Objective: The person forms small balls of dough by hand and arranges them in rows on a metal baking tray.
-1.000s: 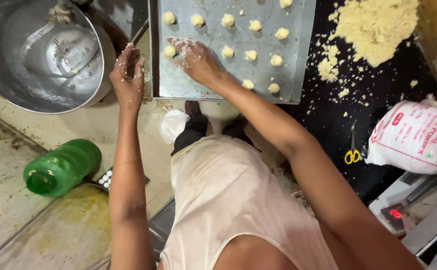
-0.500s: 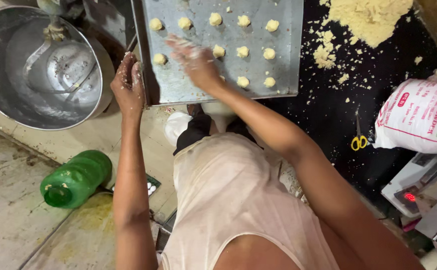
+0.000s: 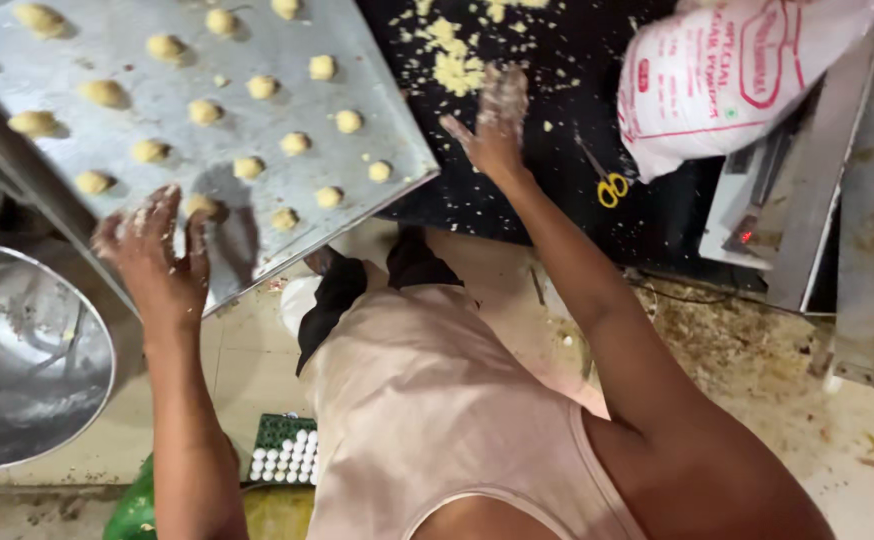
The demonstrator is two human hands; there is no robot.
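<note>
Grip: left hand (image 3: 152, 262) is hovering with fingers spread and dusted with flour over the lower edge of the baking tray (image 3: 377, 120), pinching nothing; right hand (image 3: 494, 122) is reaching, fingers spread and empty, onto the dark desk (image 3: 557, 210) toward the crumbly dough (image 3: 457, 65) at upper centre.
Tray: lying tilted across the upper left of the frame, carrying rows of small pale dough balls (image 3: 247, 168); one ball is sitting just beside the left fingertips.
Bowl: a large steel mixing bowl (image 3: 27, 350) is sitting at lower left, below the tray edge.
Sack: a white printed sack (image 3: 737, 80) is leaning at upper right, near a small device with a red light (image 3: 747, 232).
Scissors: yellow-handled scissors (image 3: 605, 182) are lying on the desk, right of the reaching wrist.
Keypad: a small green keypad with white buttons (image 3: 285, 458) is resting low in the frame, by the left forearm.
Risk: the left palm is sitting close enough to flatten or smear the nearest balls; the tray's near corner looks to be overhanging, so leaning on it could tip it.
</note>
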